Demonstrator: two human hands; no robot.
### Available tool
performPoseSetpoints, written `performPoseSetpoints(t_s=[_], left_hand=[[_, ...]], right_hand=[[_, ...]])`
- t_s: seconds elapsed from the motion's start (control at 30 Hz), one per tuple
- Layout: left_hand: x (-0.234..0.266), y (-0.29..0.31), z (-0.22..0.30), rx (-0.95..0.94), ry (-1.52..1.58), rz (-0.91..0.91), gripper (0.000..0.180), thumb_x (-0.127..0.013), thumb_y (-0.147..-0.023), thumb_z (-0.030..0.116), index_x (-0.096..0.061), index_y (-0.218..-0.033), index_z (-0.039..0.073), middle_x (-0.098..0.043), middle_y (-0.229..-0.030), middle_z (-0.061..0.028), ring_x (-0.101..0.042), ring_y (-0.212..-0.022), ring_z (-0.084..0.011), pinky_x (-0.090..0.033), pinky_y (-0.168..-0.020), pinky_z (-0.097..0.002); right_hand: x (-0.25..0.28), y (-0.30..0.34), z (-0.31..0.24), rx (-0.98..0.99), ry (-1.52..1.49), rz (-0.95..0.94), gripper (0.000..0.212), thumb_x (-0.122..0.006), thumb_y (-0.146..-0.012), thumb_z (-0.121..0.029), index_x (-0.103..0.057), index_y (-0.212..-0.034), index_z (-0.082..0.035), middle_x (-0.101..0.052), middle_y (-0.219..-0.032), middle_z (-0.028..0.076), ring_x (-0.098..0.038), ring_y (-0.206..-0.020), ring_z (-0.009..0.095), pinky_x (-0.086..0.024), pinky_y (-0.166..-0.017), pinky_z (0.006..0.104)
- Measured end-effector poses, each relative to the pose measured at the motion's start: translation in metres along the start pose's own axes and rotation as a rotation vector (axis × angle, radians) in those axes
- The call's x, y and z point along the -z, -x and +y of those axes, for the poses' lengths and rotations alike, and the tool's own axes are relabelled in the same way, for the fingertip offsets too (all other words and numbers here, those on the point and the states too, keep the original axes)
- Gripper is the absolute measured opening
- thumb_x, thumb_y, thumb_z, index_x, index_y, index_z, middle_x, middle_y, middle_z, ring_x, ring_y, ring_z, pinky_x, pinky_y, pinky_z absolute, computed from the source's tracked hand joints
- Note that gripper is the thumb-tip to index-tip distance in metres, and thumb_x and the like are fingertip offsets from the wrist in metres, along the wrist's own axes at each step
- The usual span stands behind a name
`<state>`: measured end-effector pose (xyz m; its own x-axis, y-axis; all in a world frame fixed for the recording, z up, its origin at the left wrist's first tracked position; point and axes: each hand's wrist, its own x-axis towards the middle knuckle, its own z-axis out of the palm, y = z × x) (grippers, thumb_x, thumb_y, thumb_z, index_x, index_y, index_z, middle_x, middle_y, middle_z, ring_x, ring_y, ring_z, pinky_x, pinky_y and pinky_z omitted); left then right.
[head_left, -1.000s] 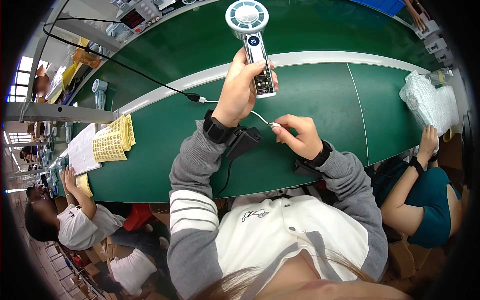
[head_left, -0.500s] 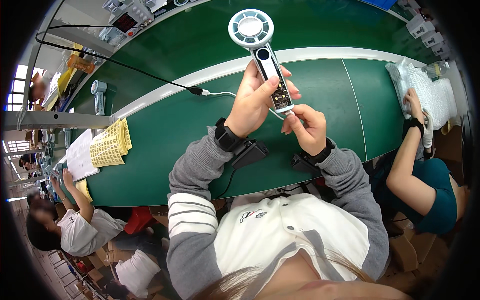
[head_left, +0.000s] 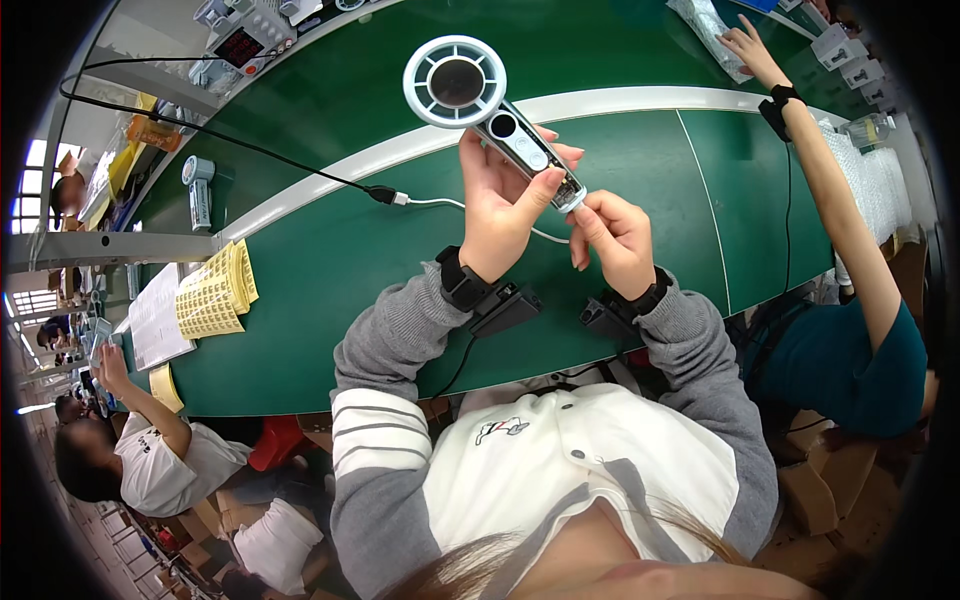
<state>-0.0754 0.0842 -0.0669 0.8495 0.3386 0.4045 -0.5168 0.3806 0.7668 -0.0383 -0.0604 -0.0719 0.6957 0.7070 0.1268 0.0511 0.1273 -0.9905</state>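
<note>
Left hand (head_left: 500, 215) is curled round a handheld fan (head_left: 503, 124), thumb across the front of the handle and fingertips showing beyond its edge. Reading a clock laid on the green bench (head_left: 640, 160), twelve pointing straight away from the worker, I see the fan held up above it, round pale head between ten and eleven, foot between four and five. Part of a circuit board shows low in the handle. At that foot the right hand (head_left: 618, 240) pinches the end of a white cable (head_left: 433, 202); its fingertips cover the spot, so I can't tell whether the plug is seated. Behind the left hand the cable runs out toward nine and meets a black connector (head_left: 379, 194). Farther out at nine lies a second fan (head_left: 198, 192), with yellow sheets (head_left: 212, 300) between eight and nine. At one o'clock, a co-worker's hand (head_left: 755, 55) reaches beside some bubble wrap (head_left: 708, 35).
</note>
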Motion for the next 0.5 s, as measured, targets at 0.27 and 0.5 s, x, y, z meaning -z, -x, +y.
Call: performPoseSetpoints(t_s=[0.27, 0.5], left_hand=[[-0.001, -0.001, -0.008, 0.009, -0.05, 0.064, 0.054, -0.054, -0.079, -0.001, -0.02, -0.121, 0.004, -0.046, -0.107, -0.011, -0.052, -0.1, -0.0222, -0.044, -0.083, -0.0343], [0.01, -0.011, 0.019, 0.275, 0.151, 0.378, 0.039, -0.055, -0.081, 0.007, -0.039, -0.115, -0.003, -0.052, -0.097, -0.0089, -0.053, -0.093, -0.0179, -0.044, -0.079, -0.0292]], right_hand=[[-0.001, -0.006, 0.002, -0.05, 0.02, 0.023, 0.017, -0.046, -0.088, -0.012, -0.051, -0.084, 0.003, -0.055, -0.056, 0.005, -0.05, -0.045, 0.008, -0.038, -0.042, 0.0187], [-0.008, -0.008, 0.003, 0.171, 0.271, 0.007, 0.01, -0.05, -0.085, -0.005, -0.053, -0.081, 0.004, -0.057, -0.056, 0.005, -0.053, -0.046, 0.009, -0.039, -0.042, 0.0188]])
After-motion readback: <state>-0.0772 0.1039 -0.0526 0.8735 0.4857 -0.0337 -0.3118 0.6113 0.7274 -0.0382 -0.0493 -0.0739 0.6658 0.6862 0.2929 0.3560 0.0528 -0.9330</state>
